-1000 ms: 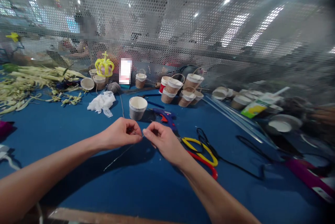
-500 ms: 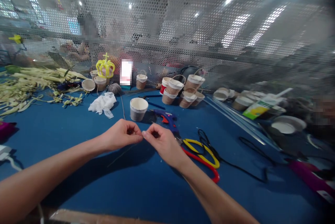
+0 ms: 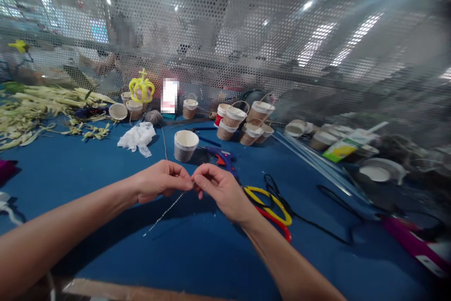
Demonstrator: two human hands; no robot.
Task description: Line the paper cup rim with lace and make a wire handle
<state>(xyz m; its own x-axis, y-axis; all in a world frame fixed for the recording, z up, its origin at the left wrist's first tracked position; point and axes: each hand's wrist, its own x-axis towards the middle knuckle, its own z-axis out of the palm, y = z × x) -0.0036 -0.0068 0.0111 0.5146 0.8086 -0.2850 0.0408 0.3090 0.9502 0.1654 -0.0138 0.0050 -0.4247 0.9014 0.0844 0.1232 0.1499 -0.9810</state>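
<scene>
A thin twisted wire (image 3: 164,215), pale and glinting, slants down to the left from my pinched fingertips over the blue table. My left hand (image 3: 164,180) pinches it between thumb and forefinger. Fingertip to fingertip with it, my right hand (image 3: 220,190) is closed on the wire's upper end, which the fingers mostly hide. Just beyond both hands stands a small open paper cup (image 3: 186,146). The blue hot glue gun (image 3: 225,158) with a red trigger lies behind my right hand, and scissors (image 3: 271,200) with yellow and red handles lie beside that wrist.
Small brown baskets (image 3: 252,133) cluster at the back, near a yellow crown (image 3: 142,88). Pale dried husks (image 3: 31,104) cover the left side, with crumpled white tissue (image 3: 138,137) nearer. Clear rods (image 3: 313,162) and a black cable (image 3: 320,228) lie right. A perforated metal screen (image 3: 218,38) stands behind.
The wire now shows more plainly below the left hand, as a longer glinting strand. Both hands stay together in nearly the same place, with the fingers slightly shifted. The view has moved slightly.
</scene>
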